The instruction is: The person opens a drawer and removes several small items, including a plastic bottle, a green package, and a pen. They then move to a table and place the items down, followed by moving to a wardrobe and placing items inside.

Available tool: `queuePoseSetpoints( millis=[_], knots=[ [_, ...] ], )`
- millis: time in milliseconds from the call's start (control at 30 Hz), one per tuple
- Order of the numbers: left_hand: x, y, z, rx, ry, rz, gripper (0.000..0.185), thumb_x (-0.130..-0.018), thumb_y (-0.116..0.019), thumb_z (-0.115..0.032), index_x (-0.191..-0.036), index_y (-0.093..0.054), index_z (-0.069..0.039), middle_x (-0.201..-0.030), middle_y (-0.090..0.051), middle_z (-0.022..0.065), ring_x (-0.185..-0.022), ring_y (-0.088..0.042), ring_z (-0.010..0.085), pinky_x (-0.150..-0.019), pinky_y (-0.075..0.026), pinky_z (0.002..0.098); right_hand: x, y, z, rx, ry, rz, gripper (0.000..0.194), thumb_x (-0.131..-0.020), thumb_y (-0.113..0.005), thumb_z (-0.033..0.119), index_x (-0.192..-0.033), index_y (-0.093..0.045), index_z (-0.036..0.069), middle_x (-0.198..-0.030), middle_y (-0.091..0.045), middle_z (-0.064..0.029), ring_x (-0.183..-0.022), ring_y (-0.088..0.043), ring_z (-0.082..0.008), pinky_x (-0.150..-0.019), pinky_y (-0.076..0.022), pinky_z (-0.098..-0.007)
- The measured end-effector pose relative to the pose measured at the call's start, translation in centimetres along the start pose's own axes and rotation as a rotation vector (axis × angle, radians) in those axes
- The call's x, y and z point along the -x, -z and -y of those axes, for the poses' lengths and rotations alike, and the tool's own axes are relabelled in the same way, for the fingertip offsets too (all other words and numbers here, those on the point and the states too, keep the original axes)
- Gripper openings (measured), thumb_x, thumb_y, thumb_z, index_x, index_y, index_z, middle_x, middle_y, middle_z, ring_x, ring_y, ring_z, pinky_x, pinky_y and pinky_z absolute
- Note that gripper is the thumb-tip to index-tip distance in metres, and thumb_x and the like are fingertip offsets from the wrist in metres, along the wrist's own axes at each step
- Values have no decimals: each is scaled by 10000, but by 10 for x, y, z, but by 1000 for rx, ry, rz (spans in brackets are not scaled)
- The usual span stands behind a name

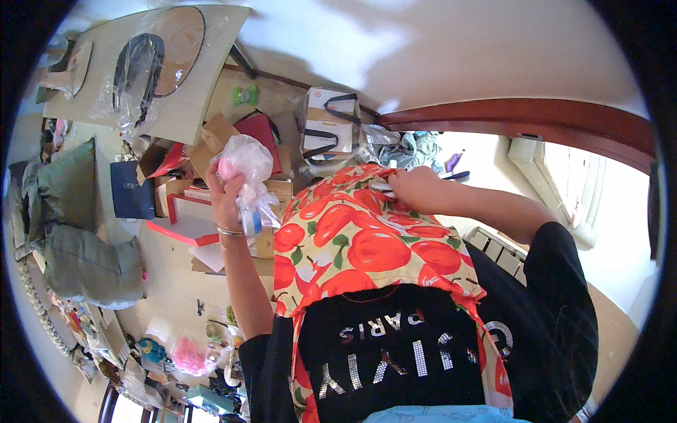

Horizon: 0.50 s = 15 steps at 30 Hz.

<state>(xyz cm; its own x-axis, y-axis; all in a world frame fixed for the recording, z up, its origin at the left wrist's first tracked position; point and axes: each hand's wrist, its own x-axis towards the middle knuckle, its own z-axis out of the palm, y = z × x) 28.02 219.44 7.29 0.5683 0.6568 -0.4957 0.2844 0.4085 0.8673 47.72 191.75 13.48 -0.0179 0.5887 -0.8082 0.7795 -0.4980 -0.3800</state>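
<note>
My left hand (225, 193) is raised and grips a crumpled clear plastic bag (248, 158). Something pink shows through the film beside my thumb, and a small blue and white item lies low in the bag. My right hand (418, 187) is closed at the upper edge of an apron (378, 251) printed with red apples. Between its fingers and the cloth a whitish, flat item (382, 186) sticks out; its kind is too hidden to tell.
Cardboard boxes (275, 190) and an open red and white box (193, 217) crowd the floor ahead. A table (222, 47) bears plastic-wrapped things. A white carton (328, 121) with black straps stands by the wall. At right is a dark red door frame (508, 113).
</note>
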Motion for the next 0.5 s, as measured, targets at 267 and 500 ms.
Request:
queuePoseSetpoints(
  millis=[267,500],
  knots=[
    [-3,-6,-12,-169,-140,27,518,-712,-591,-31,-1177,-364,-50,-959,-534,59,-773,-508,94,-653,-426,206,21,-5,5,-5,90,56,332,-717,-574,159,-983,-429,24,-815,-580,-180,-701,-598,-328,-563,-477,-423],
    [-5,-35,-36,-181,-139,169,504,-743,-577,-63,-1195,-354,-46,-1042,-501,68,-852,-500,114,-659,-431,206,28,-7,-3,-165,-14,30,201,-735,-574,237,-866,-549,86,-715,-591,-142,-679,-592,-313,-569,-463,-429]
  ],
)
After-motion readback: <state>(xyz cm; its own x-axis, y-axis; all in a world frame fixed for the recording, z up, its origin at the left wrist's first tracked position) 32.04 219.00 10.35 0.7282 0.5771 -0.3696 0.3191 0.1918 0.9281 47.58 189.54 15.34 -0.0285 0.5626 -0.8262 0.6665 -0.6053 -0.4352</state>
